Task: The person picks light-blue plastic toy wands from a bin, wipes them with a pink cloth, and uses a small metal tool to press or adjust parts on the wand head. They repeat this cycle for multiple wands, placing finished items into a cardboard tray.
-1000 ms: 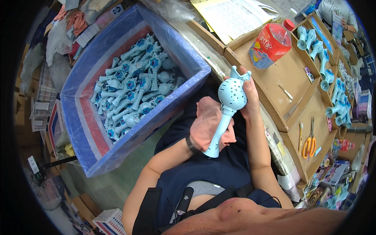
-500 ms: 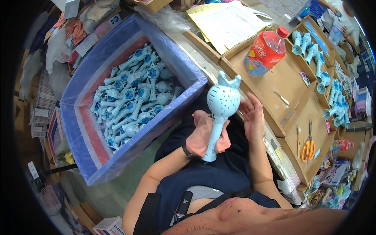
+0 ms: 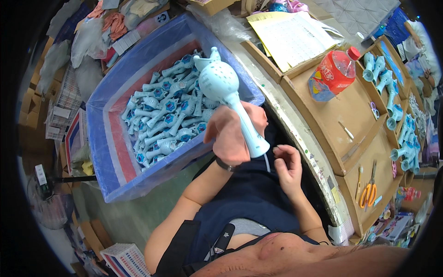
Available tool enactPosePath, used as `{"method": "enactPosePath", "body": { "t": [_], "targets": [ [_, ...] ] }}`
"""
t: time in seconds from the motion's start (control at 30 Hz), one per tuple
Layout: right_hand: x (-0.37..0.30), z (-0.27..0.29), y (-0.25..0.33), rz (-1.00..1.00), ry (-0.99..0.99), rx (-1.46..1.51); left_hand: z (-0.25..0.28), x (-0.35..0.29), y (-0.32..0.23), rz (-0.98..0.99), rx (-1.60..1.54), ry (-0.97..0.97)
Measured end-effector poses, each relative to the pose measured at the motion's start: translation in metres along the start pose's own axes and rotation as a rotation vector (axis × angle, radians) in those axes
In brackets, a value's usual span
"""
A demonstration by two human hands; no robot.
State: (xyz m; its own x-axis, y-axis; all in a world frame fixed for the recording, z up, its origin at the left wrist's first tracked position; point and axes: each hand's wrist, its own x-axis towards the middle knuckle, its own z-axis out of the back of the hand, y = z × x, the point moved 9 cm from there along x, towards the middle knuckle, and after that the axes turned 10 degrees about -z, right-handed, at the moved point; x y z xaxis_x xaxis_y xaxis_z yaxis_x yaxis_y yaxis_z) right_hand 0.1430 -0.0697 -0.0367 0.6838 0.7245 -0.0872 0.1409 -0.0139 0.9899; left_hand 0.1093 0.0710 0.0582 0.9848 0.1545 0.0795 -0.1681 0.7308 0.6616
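Left hand (image 3: 232, 143), wrapped in a pink cloth (image 3: 221, 127), is gripping a light-blue wand (image 3: 219, 81) by the handle, center of frame; exact finger positions can't be told under the cloth. Wand is tilted: round perforated head with pronged top toward upper left, flared handle end toward lower right. Head overlaps the bin in view; can't tell if it's actually over it. Right hand (image 3: 290, 171) is free, fingers loosely curled, just beside the flared end, apart from it. Thin pale strand (image 3: 267, 163) shows below that end; can't tell if attached. Blue-lined bin (image 3: 100, 143), upper left to center, holds a heap of similar light-blue wands (image 3: 168, 108), many showing blue-and-red emblems. Cardboard tray (image 3: 318, 117) at right: red-labeled bottle (image 3: 331, 76) in the upper part, small white-handled tool (image 3: 346, 130) below it, orange-handled scissors (image 3: 368, 196) lower down beside a slim brush-like tool (image 3: 359, 180). More light-blue pieces (image 3: 407, 141) at the right side. Papers (image 3: 295, 39) at upper center-right.
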Motion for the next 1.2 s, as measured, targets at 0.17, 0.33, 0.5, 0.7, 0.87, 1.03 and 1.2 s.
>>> {"method": "enactPosePath", "body": {
  "t": [0.17, 0.33, 0.5, 0.7, 0.87, 1.03, 1.2],
  "targets": [
    [0.013, -0.026, 0.012, 0.068, 0.085, -0.407, 0.014, 0.012, -0.013, -0.126, 0.103, 0.101],
    [-0.002, -0.032, -0.026, -0.353, 0.445, 0.410, -0.017, 0.006, -0.014, -0.270, 1.494, 0.452],
    [-0.018, -0.017, -0.050, -0.538, 0.382, 0.523, -0.021, 0.000, -0.034, -0.259, 2.676, 0.426],
    [-0.030, -0.024, -0.073, -0.570, 0.252, 0.469, -0.030, 0.001, -0.054, -0.376, 3.600, 0.562],
    [-0.034, -0.021, -0.084, -0.565, 0.311, 0.478, -0.038, -0.004, -0.050, -0.580, 3.728, 0.689],
    [-0.041, -0.009, -0.083, -0.469, 0.350, 0.245, -0.039, -0.002, -0.067, -0.637, 3.820, 0.478],
    [-0.053, 0.005, -0.079, -0.418, 0.298, 0.204, -0.035, 0.007, -0.104, -0.499, 3.869, 0.291]
  ]
}}
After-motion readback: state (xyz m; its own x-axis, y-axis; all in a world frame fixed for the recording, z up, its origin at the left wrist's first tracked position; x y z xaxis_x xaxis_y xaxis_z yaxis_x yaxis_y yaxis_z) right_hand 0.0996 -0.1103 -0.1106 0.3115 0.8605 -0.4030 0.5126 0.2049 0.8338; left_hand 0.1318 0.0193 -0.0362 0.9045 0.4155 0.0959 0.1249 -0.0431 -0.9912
